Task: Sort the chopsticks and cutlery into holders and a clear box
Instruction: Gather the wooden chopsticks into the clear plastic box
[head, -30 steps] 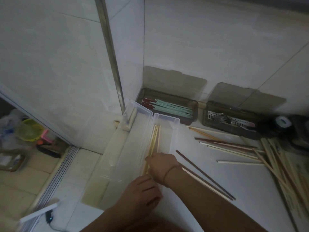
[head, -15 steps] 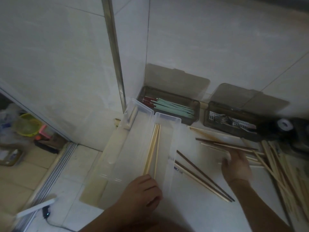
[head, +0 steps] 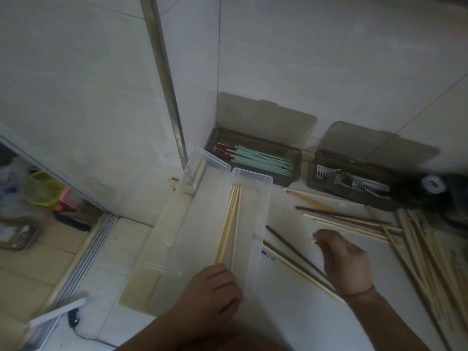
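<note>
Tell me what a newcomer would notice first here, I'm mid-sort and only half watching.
Probably the open clear box in the middle, holding a few pale wooden chopsticks, with the left hand resting at its near end. Next, the loose chopsticks scattered and heaped to the right, where the right hand pinches a pale one. Against the wall sit two dark holders: one with mint-green chopsticks, one with metal cutlery.

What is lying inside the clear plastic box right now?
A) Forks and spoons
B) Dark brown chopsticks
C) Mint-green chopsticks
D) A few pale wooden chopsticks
D: a few pale wooden chopsticks lie lengthwise in the clear box; the mint-green chopsticks sit in the dark holder at the wall, and the metal cutlery sits in the other dark holder.
</note>
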{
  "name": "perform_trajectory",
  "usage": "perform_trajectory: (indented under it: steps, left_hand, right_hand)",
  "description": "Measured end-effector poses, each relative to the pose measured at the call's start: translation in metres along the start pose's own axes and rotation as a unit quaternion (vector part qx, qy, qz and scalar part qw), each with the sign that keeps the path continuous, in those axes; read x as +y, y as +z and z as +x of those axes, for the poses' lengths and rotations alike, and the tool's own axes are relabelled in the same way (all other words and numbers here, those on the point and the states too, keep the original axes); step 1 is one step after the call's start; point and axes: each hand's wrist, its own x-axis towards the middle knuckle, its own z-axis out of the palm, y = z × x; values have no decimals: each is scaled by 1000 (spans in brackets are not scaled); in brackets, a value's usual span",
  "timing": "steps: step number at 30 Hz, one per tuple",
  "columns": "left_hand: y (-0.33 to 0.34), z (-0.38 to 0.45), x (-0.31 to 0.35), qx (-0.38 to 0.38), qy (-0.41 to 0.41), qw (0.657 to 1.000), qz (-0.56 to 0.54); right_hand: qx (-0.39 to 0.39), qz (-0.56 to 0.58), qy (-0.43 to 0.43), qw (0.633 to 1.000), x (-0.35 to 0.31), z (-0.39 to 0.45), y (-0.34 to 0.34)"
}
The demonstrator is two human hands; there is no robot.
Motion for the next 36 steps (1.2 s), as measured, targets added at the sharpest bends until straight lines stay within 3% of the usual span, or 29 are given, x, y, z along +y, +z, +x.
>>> perform_trajectory:
  steps: [2,5,11,14,18,20,23,24,27,29,30,33,36]
  left_hand:
    - [1,0,0,9,5,1000,-1]
    - [2,-1,-2,12,17,1000,-6]
    - [3,-2,-5,23,23,999,-16]
    - [4,-3,-5,7,22,1000,-12]
    - [5,-4,-6,-2,18,1000,-7]
    - [5,-4,-6,-4,18,1000,-5]
    - [5,-5,-6,-6,12,1000,-6]
    - [5,-6,-6,-8,10,1000,-6]
    - [5,-5,-6,-17,5,1000,-4]
    - [4,-4,-5,-26,2,1000,0]
    - [3,-5,-5,-32,0,1000,1]
    - [1,-3,-4,-36,-4,999,3]
    - [-1,0,-2,-27,1,1000,9]
  right_hand:
    - [20,101,-93,990,-29,11,-2]
    - [-45,197,-236,950,-68,20,-2]
    - [-178,164,-373,895,-90,44,19]
    - [-282,105,-382,874,-82,57,41]
    - [-476,-11,-270,837,-89,71,58]
    - [-528,-75,-226,815,-96,72,64]
    - [-517,-108,-212,823,-105,73,65]
    - [-485,-86,-214,843,-107,70,63]
    - [-252,94,-159,950,-104,56,54]
    - [-96,159,-51,981,-92,40,44]
    - [-56,159,14,986,-82,31,40]
    - [-51,89,151,983,-42,-3,32]
    - [-94,34,175,979,-10,-32,27]
